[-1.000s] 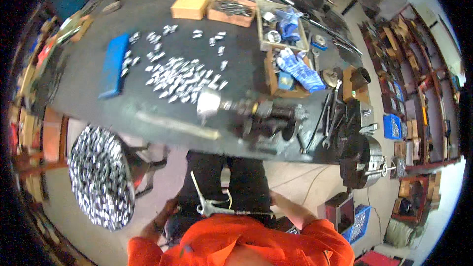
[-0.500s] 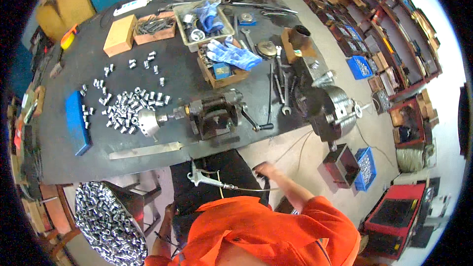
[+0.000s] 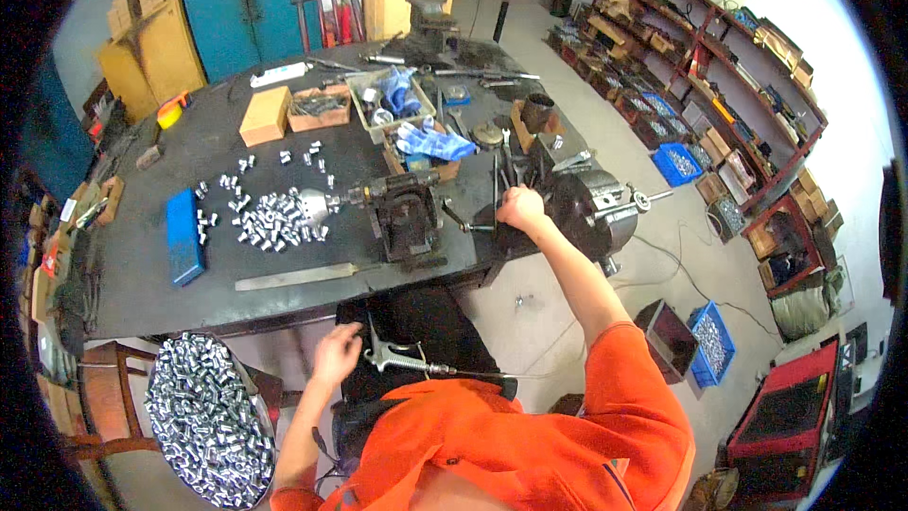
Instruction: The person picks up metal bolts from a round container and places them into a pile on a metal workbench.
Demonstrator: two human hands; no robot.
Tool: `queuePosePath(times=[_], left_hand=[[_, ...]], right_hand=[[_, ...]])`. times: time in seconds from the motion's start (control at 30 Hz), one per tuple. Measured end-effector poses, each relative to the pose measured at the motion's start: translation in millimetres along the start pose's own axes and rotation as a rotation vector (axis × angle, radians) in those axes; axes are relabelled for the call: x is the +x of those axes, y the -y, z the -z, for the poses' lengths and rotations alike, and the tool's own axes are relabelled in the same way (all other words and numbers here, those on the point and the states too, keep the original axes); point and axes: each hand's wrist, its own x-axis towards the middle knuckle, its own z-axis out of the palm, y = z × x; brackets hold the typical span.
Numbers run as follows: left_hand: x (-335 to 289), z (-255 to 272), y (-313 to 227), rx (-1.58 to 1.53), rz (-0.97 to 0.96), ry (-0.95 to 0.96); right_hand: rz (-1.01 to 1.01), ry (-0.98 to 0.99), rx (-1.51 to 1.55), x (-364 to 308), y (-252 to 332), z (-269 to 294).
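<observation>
Nearest, below my orange shirt front [image 3: 492, 416], a silver air blow gun [image 3: 397, 358] lies over my dark trousers, its hose leading off to the right; my left hand [image 3: 337, 352] is just beside its nozzle end, fingers loosely bent and parted, nothing visible between them. To the left, a round basin [image 3: 271, 404] stands heaped with small shiny metal fittings. Along the near edge of the dark tabletop [image 3: 132, 293] lies a flat file [image 3: 295, 277]. To its right sits a dark crank-handled fixture [image 3: 409, 218], a pale conical head [image 3: 313, 206] at its left end; my right hand [image 3: 522, 209] reaches in by its crank handle [image 3: 463, 220] and the lower ends of some long hand tools [image 3: 497, 180], fingers curled, though I cannot tell whether they grip anything. A dark round chuck [image 3: 605, 213] is just right of that hand. Left of the fixture spreads a pile of metal fittings [image 3: 270, 222], with a blue box [image 3: 184, 238] beyond its left side. Farther back, a blue-and-white glove [image 3: 433, 140] lies over an open carton, and teal cabinets [image 3: 251, 9] stand behind
</observation>
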Motion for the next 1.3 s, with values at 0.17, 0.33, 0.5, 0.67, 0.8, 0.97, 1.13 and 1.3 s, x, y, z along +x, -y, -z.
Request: queuePosePath(times=[0.17,0.33,0.5,0.67,0.8,0.97,1.13,1.3], left_hand=[[6,-16,-16,0.313,-0.273,0.284],[14,-22,-13,0.387,-0.342,0.436],[0,-15,-27,0.344,-0.293,0.466],[-18,6,-37,0.168,-0.033,0.578],[-1,34,-43,0.195,0.018,0.603],[52,46,-72,0.226,-0.178,0.456],[76,26,-106,0.263,-0.326,0.401],[69,13,-113,0.220,-0.291,0.563]], right_hand=[[-0.017,0.174,-0.018,9,13,18],[-0.196,0.313,0.439,13,21,46],[-0.337,0.367,1.625,16,-25,0],[-0.465,0.304,1.881,14,-31,-12],[-0.131,-0.018,2.050,-9,-25,2],[0.327,-0.062,1.083,-9,-36,-21],[-0.002,0.005,0.534,-5,30,17],[-0.016,0.100,0.247,10,46,14]])
